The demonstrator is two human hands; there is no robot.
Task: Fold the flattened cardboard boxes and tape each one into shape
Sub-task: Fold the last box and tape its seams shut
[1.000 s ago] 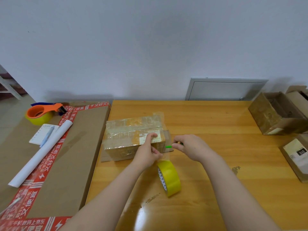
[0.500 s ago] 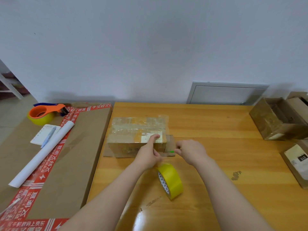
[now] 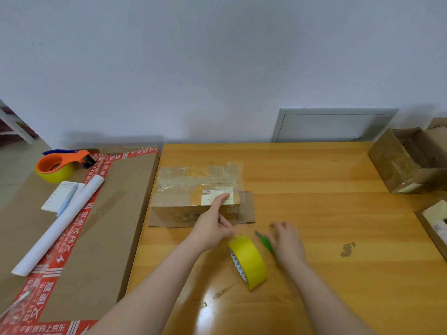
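Note:
A taped brown cardboard box (image 3: 193,189) lies in the middle of the wooden table (image 3: 314,184), with one flap flat on the table at its right end. My left hand (image 3: 212,226) reaches onto it, and the straight index finger presses the top near a pale label. A yellow tape roll (image 3: 249,262) stands on edge just in front of the box. My right hand (image 3: 286,243) is low on the table to the right of the roll. A green cutter (image 3: 264,241) pokes out from under its left side. The hand is blurred and its grip is hidden.
A large flat cardboard sheet (image 3: 101,238) edged with red tape lies at the left. It carries an orange tape dispenser (image 3: 58,165), a white paper roll (image 3: 60,226) and a notepad with a pen (image 3: 60,197). An open box (image 3: 406,163) and another box (image 3: 433,223) stand at the right edge.
My right hand has dropped from the box's right end down to the table beside the tape roll, bringing the green cutter with it. My left hand has stayed on the box.

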